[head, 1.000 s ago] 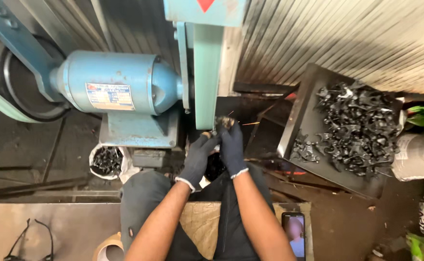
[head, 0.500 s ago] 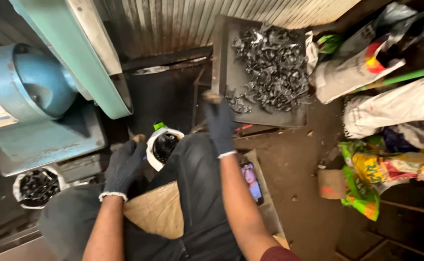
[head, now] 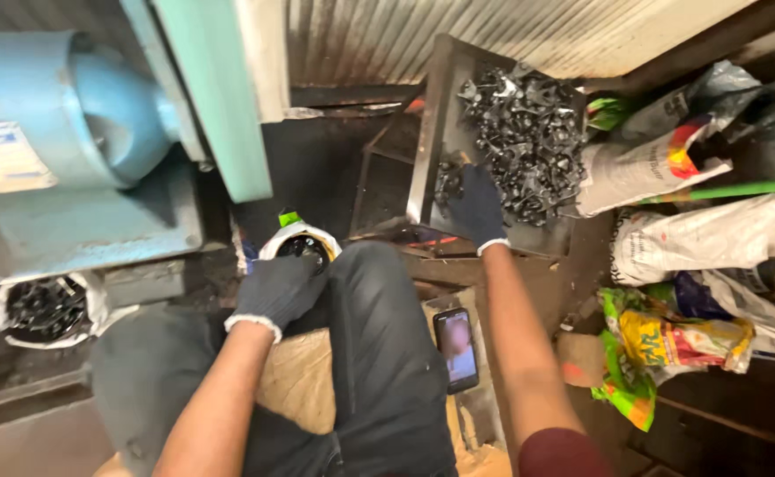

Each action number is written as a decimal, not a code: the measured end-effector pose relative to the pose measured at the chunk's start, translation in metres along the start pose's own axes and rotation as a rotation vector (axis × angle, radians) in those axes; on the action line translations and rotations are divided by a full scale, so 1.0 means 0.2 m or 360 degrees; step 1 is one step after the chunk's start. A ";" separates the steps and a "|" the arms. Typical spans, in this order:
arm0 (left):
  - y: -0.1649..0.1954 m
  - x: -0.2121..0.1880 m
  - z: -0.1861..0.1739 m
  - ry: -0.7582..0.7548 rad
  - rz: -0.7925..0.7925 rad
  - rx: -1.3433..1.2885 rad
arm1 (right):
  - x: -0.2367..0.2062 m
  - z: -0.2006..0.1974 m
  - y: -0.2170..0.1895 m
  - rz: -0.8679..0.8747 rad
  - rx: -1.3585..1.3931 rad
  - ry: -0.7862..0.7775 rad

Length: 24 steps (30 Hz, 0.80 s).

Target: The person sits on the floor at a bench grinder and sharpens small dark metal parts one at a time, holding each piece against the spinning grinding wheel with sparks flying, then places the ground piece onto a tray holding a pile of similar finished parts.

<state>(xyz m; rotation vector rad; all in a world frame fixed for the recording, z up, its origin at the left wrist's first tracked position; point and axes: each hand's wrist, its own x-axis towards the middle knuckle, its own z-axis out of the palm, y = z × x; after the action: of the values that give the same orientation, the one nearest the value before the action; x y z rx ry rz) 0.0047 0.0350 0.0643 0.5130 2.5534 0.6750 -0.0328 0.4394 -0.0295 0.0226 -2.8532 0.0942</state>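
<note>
Corrugated metal sheeting [head: 493,35] backs this cramped, grimy workshop corner, the dark floor [head: 334,177] stained and cluttered. Right against that wall leans a metal tray [head: 430,132], tilted up and heaped with dark metal parts [head: 529,141]. The gloved right hand [head: 478,208] is down in the lower edge of that pile, fingers curled among the pieces; whether it actually grips one, I cannot tell. The gloved left hand [head: 274,291] is loosely bent, resting on the knee just beside a white-rimmed bucket [head: 299,243] on the floor, holding nothing that shows. Between the legs lies a phone [head: 455,349] with its screen lit, sitting on a tan sack [head: 299,380]. Out to the left stands a big blue machine [head: 69,159] with a pale green upright [head: 220,88], and below it a second white container [head: 47,309] full of dark parts. Over on the right, a jumble of printed bags [head: 670,238] and bright green and yellow wrappers [head: 661,353] crowds the floor
</note>
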 end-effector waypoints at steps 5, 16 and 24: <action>-0.01 -0.12 0.01 0.0082 0.0193 -0.0174 | -0.12 -0.08 -0.15 0.0571 0.0503 0.0244; 0.01 -0.27 0.09 0.0349 -0.0318 -0.0686 | -0.45 -0.42 -1.36 0.0424 0.2034 -0.0085; -0.14 -0.28 -0.06 0.0699 -0.0229 -0.0708 | -0.22 -0.38 -1.32 0.0232 0.2245 -0.0578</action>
<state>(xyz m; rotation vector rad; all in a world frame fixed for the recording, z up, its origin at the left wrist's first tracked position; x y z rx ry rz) 0.0380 -0.0177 0.0767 0.0281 2.6645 1.3796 0.0377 0.1819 0.0477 0.1228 -2.4232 2.1948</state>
